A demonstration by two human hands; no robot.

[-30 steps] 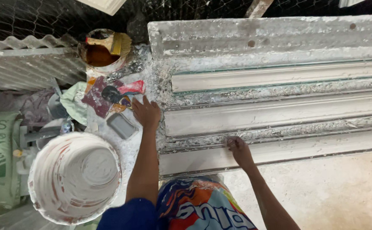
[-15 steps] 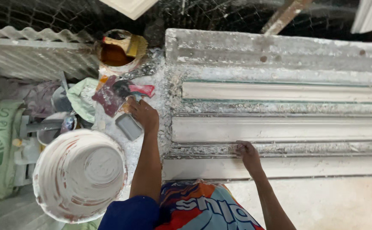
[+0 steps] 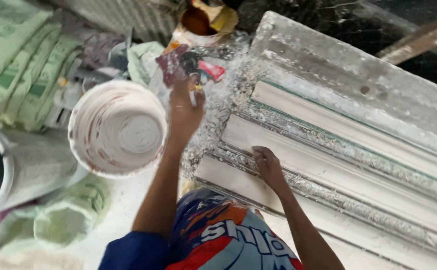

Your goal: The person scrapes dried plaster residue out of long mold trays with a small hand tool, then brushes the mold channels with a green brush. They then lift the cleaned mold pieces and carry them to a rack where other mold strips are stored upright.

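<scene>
Your left hand (image 3: 184,107) was closed around a small tool (image 3: 193,95) above the bucket (image 3: 118,127); your right hand (image 3: 267,167) lay flat and empty on the plaster moulding (image 3: 328,160), likely needing careful scraping.

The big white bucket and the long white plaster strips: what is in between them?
In the head view, the person's left hand and forearm lie between the round white plastic bucket and the long white plaster mouldings, over a plaster-splattered surface.

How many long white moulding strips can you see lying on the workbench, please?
3: far strip by the bench's back edge, middle strip beside the right hand, near strip closest to the person. More may be off-frame.
</scene>
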